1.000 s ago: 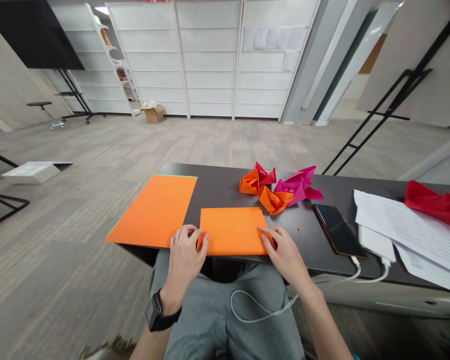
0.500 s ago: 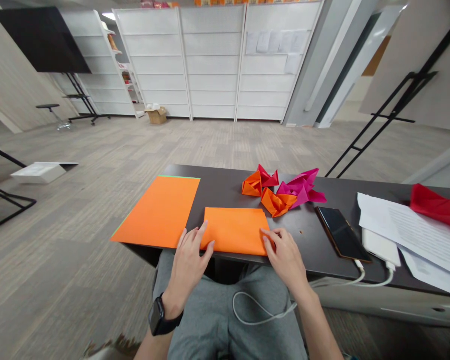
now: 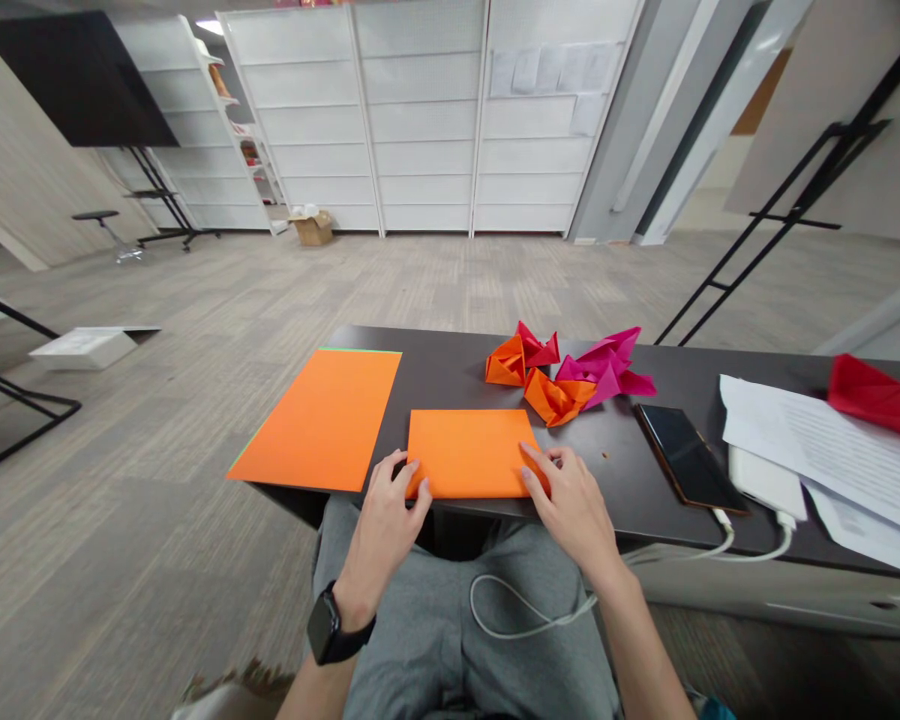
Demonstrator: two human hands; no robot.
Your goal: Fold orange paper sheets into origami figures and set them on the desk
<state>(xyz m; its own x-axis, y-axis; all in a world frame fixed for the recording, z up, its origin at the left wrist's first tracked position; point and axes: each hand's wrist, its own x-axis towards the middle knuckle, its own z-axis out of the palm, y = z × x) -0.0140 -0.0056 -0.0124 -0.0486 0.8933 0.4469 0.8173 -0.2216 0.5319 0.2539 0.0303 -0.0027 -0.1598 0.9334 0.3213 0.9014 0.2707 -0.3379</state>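
Note:
A folded sheet of orange paper point(image 3: 471, 452) lies flat near the front edge of the dark table point(image 3: 450, 372). My left hand point(image 3: 390, 510) rests at its left front corner, fingers apart, with the fingertips touching the paper. On the opposite side, my right hand point(image 3: 568, 500) lays its spread fingers on the right edge. Neither hand grips the paper. Left of it is a stack of orange sheets point(image 3: 322, 415) with a thin green edge showing. Behind the folded paper sit orange folded shapes point(image 3: 559, 397), a magenta one point(image 3: 607, 368) and a red one point(image 3: 538, 347).
To the right lie a phone point(image 3: 686, 455) and a white power bank point(image 3: 765, 485), both with white cables. Printed papers point(image 3: 817, 450) and a red folded piece point(image 3: 877, 395) are at the far right. A cable loop point(image 3: 521, 625) hangs over my lap.
The folded orange paper now lies flatter, with straighter edges. My left fingers have drawn back from its left side toward the front corner. The right hand has barely moved.

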